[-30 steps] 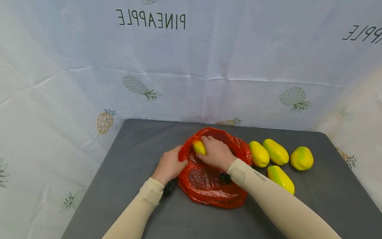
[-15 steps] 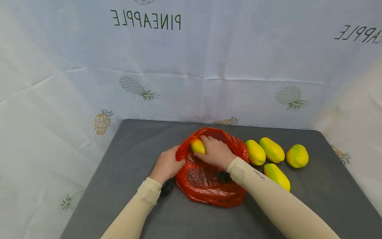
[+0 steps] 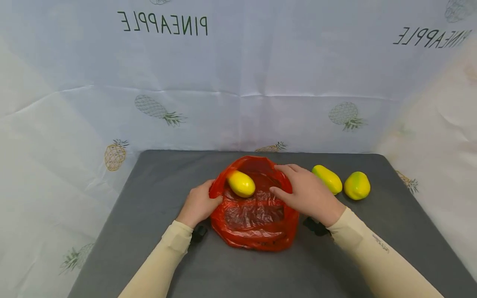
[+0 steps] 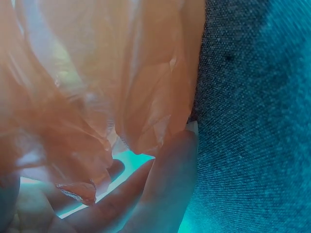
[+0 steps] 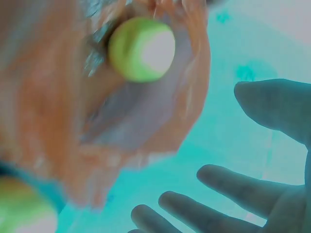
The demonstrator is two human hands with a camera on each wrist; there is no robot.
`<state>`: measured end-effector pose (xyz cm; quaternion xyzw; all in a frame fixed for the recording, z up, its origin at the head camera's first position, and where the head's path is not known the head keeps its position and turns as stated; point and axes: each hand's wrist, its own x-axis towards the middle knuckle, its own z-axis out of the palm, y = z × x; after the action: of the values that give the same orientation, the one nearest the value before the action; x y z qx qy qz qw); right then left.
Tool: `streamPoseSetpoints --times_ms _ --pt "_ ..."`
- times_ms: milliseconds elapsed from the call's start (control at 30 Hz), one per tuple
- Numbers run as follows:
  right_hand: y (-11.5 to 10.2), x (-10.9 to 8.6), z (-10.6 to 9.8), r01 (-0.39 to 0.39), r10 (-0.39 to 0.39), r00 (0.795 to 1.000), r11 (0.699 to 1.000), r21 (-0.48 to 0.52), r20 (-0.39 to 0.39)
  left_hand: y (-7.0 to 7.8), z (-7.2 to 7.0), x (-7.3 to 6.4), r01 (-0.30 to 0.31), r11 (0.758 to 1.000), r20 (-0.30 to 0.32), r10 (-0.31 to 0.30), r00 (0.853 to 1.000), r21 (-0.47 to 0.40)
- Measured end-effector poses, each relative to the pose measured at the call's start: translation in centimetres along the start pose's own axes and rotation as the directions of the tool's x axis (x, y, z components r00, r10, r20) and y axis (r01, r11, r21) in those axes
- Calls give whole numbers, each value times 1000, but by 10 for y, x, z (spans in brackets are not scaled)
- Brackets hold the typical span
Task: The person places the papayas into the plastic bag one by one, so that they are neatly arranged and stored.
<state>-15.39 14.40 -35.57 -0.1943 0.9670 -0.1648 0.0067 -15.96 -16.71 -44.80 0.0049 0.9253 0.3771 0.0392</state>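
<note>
A red plastic bag [image 3: 257, 234] stands with its mouth wide apart on the dark table. One yellow-green, papaya-like fruit [image 3: 241, 184] lies inside, toward the bag's left wall; the right wrist view shows this fruit [image 5: 141, 48] through the mouth. My left hand [image 3: 198, 203] grips the bag's left rim, thumb inside. In the left wrist view the thin bag [image 4: 92, 58] fills much of the picture, with fingers [image 4: 167, 187] beneath its edge. Holding nothing, my right hand [image 3: 311, 194] is at the bag's right rim, fingers spread and thumb apart.
Two similar fruits, one longish [image 3: 328, 179] and one rounder [image 3: 357, 186], lie on the table [image 3: 238, 275] right of the bag, the first partly behind my right hand. Behind the table hangs a white cloth [image 3: 223, 62] printed with pineapples.
My right hand has let go of the fruit inside the bag and moved right, out to the rim. My left hand keeps its hold. The head view has shifted slightly right.
</note>
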Motion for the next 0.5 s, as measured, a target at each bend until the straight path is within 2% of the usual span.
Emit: streamPoseSetpoints --times_ms 200,400,500 --pt "30 -42 -9 -102 102 994 995 7 -35 -2 -4 0 20 1000 17 -20 1000 8" --pt "58 -78 -1 -261 260 965 965 -16 -36 -1 -5 1 36 999 45 -36 998 4" --pt "69 -89 5 -293 292 955 956 -20 -50 -1 -5 1 27 1000 42 -28 999 11"
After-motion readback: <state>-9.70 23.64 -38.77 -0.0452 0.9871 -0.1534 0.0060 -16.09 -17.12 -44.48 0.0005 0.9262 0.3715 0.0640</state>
